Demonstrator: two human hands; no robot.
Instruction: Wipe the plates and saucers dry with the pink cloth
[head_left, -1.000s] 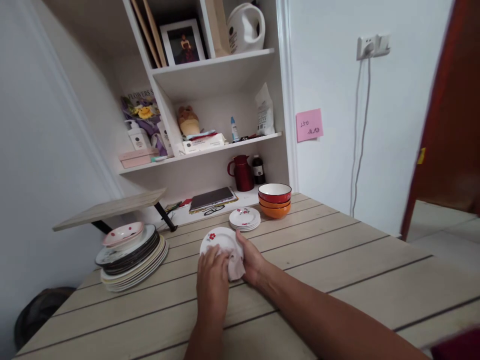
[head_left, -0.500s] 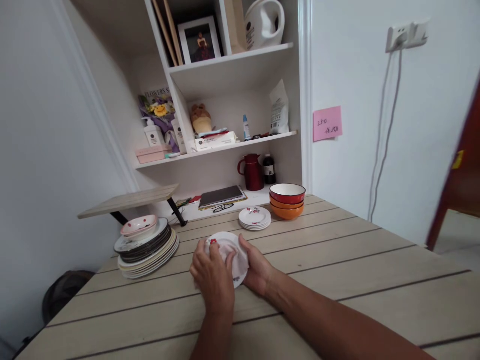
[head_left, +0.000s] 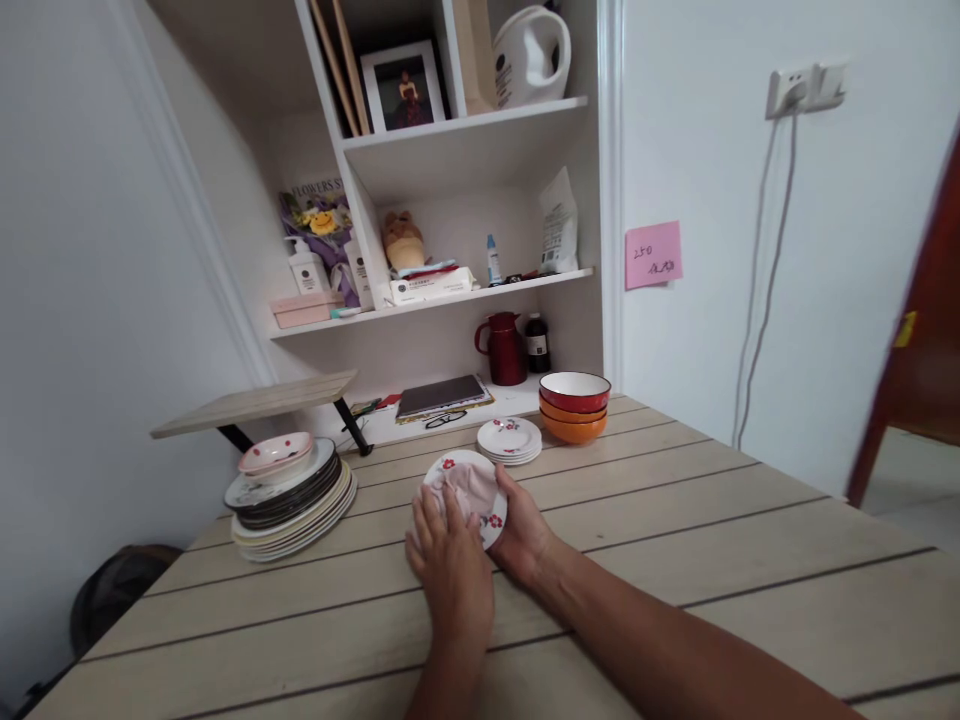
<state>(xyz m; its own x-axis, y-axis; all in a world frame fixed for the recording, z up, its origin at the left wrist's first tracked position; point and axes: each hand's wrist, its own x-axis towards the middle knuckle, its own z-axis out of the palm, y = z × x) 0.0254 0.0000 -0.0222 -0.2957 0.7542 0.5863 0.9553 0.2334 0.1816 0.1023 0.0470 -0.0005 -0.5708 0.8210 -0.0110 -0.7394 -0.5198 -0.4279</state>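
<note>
A small white saucer (head_left: 459, 457) with red flowers on its rim is held tilted above the table, its face turned up toward me. My right hand (head_left: 523, 530) grips it by the right edge, thumb on the rim and the other fingers hidden behind. Across the saucer's face lies a pale pink cloth (head_left: 478, 487). My left hand (head_left: 454, 550) presses this cloth against the saucer, fingers laid along it. Just behind, a short stack of matching saucers (head_left: 510, 437) sits on the table.
Nested bowls (head_left: 575, 410), red over orange, stand right of the saucers. At the left is a tall plate stack (head_left: 292, 500) topped by a pink-rimmed bowl (head_left: 276, 453), near a small raised wooden stand (head_left: 259, 402). Behind are a laptop (head_left: 442, 396), glasses (head_left: 446, 420) and red jug (head_left: 504, 348).
The saucer has moved slightly up and right, turning so red flowers show at its lower right. My left hand has slid right, its fingers now flatter on the cloth.
</note>
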